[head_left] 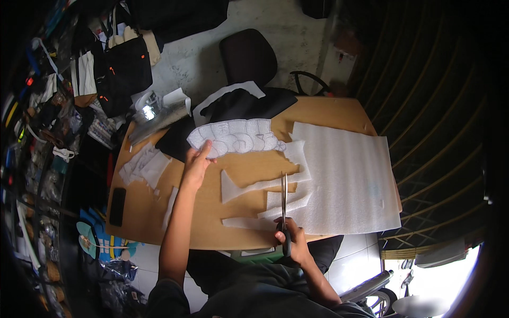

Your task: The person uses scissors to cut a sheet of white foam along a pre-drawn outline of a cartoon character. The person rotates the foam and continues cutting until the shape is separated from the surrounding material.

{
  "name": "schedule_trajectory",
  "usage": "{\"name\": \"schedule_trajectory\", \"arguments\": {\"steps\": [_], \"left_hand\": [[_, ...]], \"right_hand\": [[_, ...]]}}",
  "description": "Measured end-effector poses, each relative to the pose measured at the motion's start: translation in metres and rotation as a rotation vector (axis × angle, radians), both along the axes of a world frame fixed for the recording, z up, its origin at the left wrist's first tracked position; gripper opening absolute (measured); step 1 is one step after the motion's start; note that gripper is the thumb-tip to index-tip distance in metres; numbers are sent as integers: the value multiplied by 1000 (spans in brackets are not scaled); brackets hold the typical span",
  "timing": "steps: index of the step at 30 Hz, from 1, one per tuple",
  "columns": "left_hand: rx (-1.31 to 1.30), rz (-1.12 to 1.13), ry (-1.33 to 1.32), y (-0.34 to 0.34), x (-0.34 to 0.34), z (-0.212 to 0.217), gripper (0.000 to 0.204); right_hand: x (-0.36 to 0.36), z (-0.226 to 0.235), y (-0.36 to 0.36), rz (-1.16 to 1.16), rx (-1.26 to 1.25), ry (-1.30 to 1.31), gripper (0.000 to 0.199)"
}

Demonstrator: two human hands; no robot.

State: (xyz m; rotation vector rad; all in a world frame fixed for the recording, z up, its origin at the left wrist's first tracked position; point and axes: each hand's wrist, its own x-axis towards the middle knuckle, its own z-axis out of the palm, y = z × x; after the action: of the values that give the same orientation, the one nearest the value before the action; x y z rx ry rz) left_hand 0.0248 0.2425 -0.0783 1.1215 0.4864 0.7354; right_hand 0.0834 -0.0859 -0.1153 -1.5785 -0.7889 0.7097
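Observation:
My left hand (199, 165) pinches the left end of a cut-out foam piece (233, 137), white with drawn curved outlines, thumb on top. It is held over the far middle of the wooden table (207, 228). In my right hand (294, 238) is a pair of scissors (284, 204), its blades pointing away from me and slightly parted. The blades lie over white foam offcuts (289, 206) at the table's middle, apart from the cut-out piece. A large white foam sheet (350, 180) with a ragged left edge covers the table's right side.
Black fabric (249, 108) and a curved white strip (228, 95) lie at the far edge. A silvery roll (164, 119), crumpled white scraps (146, 167) and a black phone (117, 206) are on the left. Beyond stands a dark chair (248, 55); crowded shelves line the left.

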Motion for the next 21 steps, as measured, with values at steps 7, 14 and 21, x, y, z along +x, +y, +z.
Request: {"name": "schedule_trajectory", "arguments": {"steps": [7, 14, 21], "left_hand": [[36, 30, -39, 29, -18, -7, 15], [17, 356, -28, 90, -64, -14, 21], [-93, 806, 3, 171, -181, -26, 36]], "right_hand": [[7, -13, 3, -24, 33, 47, 47], [0, -10, 5, -86, 100, 160, 62], [4, -22, 8, -41, 135, 102, 68]]}}
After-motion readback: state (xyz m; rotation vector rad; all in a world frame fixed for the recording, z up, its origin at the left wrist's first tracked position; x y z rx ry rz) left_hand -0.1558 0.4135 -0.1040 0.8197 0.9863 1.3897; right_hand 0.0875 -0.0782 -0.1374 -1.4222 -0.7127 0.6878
